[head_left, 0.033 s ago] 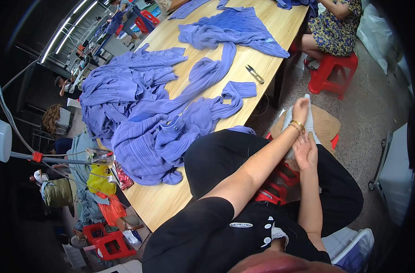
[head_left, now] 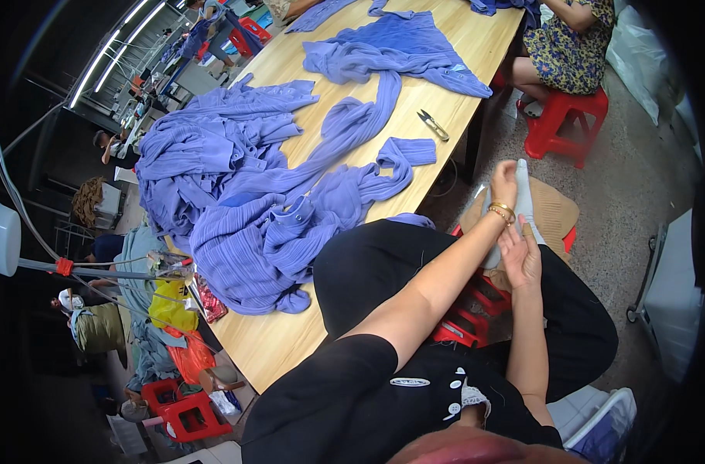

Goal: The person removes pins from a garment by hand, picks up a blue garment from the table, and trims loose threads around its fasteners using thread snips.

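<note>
Step in hand, best guess: both hands busy at the foot end of the lap, by the pale sock (head_left: 523, 203), or what looks like one, which sits over the brown pad (head_left: 560, 213) just past the R hand (head_left: 520, 259). L hand (head_left: 505, 182) is at the sock's side, fingers curled in together; can't tell if they're clamped on cloth, since the back of the hand hides the tips. R hand is palm up w/ fingers loosely bent, thumb apart from them, tan wrap (head_left: 527, 230) on the thumb; no grip shows. Next move prob. calls for a light pinch & keeping the two wrists from tangling, as R fingers lie right by the L wrist's bracelets (head_left: 503, 212). Edges: desk (head_left: 271, 348) runs diagonally on the left, its near edge close to the black trousers (head_left: 368, 271), so L elbow has less slack that side. Snips (head_left: 432, 125) lie nr the desk's right edge; blue clothes (head_left: 244, 247) heap inboard, one sleeve (head_left: 410, 151) reaching toward that edge. More room to the right: floor (head_left: 608, 209) shows b/w pad & pale cart (head_left: 670, 294); co-worker's red stool (head_left: 573, 116) bounds the far side.
</note>
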The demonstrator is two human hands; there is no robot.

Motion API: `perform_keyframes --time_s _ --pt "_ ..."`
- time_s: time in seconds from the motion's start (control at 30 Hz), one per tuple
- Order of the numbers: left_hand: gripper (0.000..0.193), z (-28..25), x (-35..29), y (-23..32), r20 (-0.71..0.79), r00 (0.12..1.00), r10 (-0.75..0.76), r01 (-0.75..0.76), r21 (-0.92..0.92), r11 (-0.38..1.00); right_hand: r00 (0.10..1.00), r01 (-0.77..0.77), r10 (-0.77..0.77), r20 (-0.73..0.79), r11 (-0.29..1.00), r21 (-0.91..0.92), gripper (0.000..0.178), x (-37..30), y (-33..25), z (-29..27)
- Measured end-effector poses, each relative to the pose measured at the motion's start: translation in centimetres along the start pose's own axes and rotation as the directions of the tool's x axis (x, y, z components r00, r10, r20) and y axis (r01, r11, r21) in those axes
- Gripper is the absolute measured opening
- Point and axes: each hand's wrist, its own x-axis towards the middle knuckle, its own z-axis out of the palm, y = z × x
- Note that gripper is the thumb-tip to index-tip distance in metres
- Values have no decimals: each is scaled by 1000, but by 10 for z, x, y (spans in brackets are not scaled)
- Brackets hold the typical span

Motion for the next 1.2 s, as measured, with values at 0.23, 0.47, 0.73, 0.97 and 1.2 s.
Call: perform_keyframes --time_s 0.23,0.47,0.73,0.97,1.2 --pt "66 -34 -36 -8 160 785 -598 453 510 731 680 234 -424 598 -648 -725 64 9 -41 -17" --pt "83 -34 -50 -8 275 873 -402 131 662 738 913 -361 -407 -7 -802 -476 83 1 -49 -11" --pt "83 -34 -33 1 359 834 -419 76 677 732 907 -320 -397 141 -867 -383 84 5 -44 -43" --pt "75 -34 -34 1 396 842 -367 -22 704 710 885 -348 -437 164 -852 -391 76 6 -42 -46" --pt "61 -38 -24 -1 405 876 -260 -54 619 783 865 -258 -413 283 -852 -455 65 9 -39 -44"
